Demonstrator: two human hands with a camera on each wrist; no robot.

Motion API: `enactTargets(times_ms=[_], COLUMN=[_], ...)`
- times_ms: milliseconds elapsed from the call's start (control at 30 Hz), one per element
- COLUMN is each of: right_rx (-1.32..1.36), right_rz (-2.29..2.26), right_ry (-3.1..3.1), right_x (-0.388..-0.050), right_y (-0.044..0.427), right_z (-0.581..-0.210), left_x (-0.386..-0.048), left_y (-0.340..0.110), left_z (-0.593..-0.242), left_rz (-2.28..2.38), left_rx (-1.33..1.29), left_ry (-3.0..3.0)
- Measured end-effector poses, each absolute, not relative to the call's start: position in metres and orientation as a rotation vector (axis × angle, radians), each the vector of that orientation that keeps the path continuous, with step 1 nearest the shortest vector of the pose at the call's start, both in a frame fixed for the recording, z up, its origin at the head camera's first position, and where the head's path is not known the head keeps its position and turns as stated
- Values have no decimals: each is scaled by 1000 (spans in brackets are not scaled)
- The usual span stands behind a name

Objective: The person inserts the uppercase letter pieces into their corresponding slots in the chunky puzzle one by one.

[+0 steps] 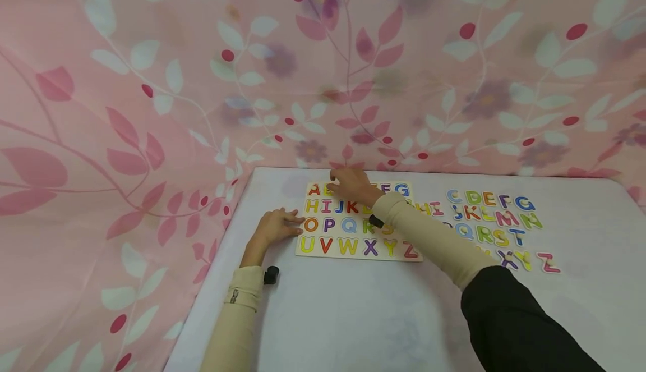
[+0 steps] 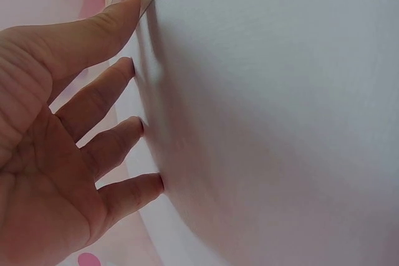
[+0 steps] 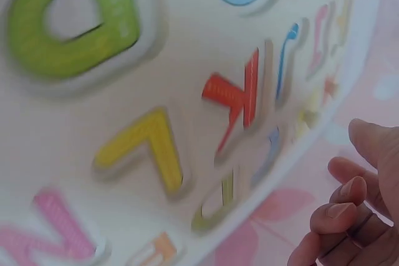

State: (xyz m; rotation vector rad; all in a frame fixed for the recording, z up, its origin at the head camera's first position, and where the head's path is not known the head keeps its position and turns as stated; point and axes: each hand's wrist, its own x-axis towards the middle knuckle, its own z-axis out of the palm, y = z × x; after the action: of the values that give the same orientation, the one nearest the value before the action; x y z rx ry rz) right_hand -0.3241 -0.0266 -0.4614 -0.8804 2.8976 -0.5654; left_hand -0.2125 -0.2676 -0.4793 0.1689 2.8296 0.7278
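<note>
The alphabet board (image 1: 338, 235) is near the desk's (image 1: 363, 310) back edge. The left grip (image 1: 274, 227) is spread, its thumb by the board; the right grip (image 1: 353, 187) is loose (empty, it looks) above the top row. If the right sleeve (image 1: 444, 243) drags, it could push the loose letters (image 1: 473, 197) toward the desk's right edge.

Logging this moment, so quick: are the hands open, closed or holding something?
Left hand: open, thumb at the edge of the letter board.
Right hand: open, fingers loosely curled, holding nothing I can see.
</note>
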Motion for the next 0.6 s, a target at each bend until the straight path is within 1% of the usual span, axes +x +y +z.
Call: enactTargets(times_ms=[267, 600], right_rx=[-956, -914], right_rz=[-537, -431], right_ry=[2919, 2950], right_x=[-312, -286], right_y=[10, 54], right_z=[-447, -440], left_x=[-212, -215], left_y=[-268, -269], left_z=[-478, -479], left_rz=[741, 737], left_rx=[163, 185], left_ry=[2816, 2823])
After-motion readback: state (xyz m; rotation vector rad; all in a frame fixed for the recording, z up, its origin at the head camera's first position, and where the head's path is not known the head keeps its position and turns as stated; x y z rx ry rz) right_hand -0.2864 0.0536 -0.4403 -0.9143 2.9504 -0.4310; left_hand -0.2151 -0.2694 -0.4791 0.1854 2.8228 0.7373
